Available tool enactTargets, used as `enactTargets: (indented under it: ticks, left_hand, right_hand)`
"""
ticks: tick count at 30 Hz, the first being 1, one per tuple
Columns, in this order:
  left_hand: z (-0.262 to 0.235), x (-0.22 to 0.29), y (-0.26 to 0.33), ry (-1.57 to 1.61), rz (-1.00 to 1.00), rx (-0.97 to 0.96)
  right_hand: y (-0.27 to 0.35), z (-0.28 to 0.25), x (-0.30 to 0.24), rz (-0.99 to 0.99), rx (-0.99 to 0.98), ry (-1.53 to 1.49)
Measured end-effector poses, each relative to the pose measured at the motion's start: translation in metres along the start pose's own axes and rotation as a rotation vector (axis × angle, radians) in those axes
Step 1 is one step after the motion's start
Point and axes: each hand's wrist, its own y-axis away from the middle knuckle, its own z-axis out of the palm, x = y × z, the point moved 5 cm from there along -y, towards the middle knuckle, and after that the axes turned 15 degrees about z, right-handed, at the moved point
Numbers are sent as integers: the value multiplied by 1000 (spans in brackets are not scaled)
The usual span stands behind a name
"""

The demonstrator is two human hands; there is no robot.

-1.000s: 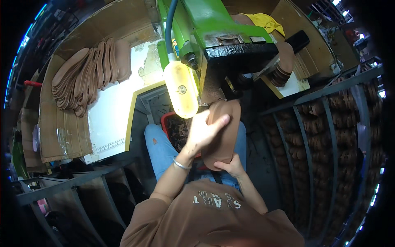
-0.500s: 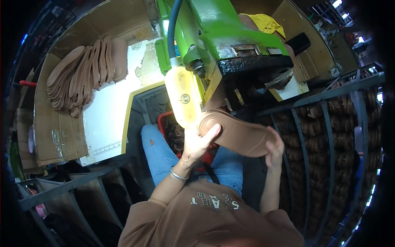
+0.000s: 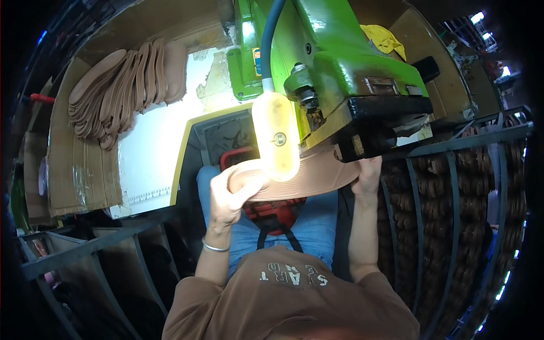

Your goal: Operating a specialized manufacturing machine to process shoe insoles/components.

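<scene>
A brown shoe sole (image 3: 320,177) with a grooved face spans the space between my hands, lying roughly crosswise. My left hand (image 3: 225,198) grips its left end, thumb on the upper face. At the other end, my right hand (image 3: 368,174) is closed round the edge, its fingers partly hidden. The sole's far edge sits by the dark head (image 3: 377,122) of a green machine (image 3: 340,68); whether they touch I cannot tell. A lit yellowish lamp (image 3: 276,150) hangs over the sole and covers part of it.
At the left, several brown soles (image 3: 122,90) stand stacked on a white tabletop (image 3: 150,153) with cardboard walls (image 3: 79,175). A red bin (image 3: 272,218) is between my knees. Metal racks of brown pieces (image 3: 442,209) flank me at right, and another rack (image 3: 96,249) at left.
The sole has turned from slanting to nearly level and shifted left. My left hand moved from on top to its left end; my right hand rose toward the machine head.
</scene>
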Motion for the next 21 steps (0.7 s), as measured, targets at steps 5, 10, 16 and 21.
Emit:
enactTargets:
  ticks: [5,10,16,21]
  left_hand:
    - [-42,9,20,-122,9,82]
    - [-78,0,65,-117,-69,166]
    - [-45,-20,53,-271,-215,-459]
    - [56,-23,-10,-435,-2,-322]
  right_hand:
    - [13,31,22,42,-87,43]
    - [19,55,38,45,-185,86]
    - [15,65,26,28,-258,238]
    - [25,51,39,49,-132,352]
